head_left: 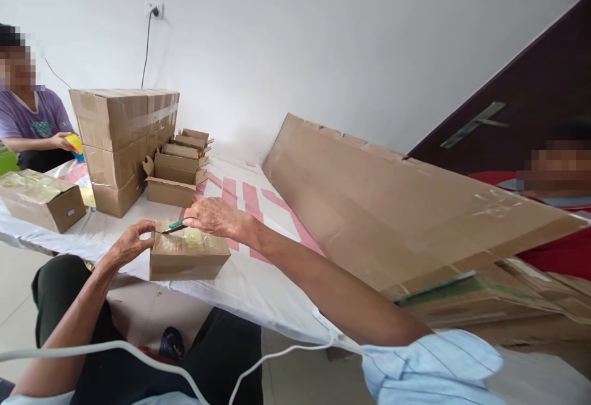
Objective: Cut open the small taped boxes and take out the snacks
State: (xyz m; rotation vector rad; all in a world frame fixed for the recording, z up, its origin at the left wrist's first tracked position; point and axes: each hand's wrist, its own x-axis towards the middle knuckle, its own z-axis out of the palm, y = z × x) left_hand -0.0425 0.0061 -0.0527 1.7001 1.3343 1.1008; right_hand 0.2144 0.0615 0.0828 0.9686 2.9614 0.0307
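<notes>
A closed cardboard box [187,264] with clear tape over its top sits near the front edge of the cloth-covered table. My right hand [212,216] is closed around a green utility knife [175,225], whose blade end points left and lies at the top of the box near its left edge. At that left edge, the bent fingers and thumb of my left hand [132,245] grip the box's corner. Whether the blade has gone into the tape cannot be made out.
Stacked taped cartons [129,140] rise behind, beside several open small boxes [170,177]. Another taped box [44,199] lies at left. A big cardboard sheet [392,208] leans at right. White cable [277,351] crosses in front. A person in purple [39,122] sits left; another is far right.
</notes>
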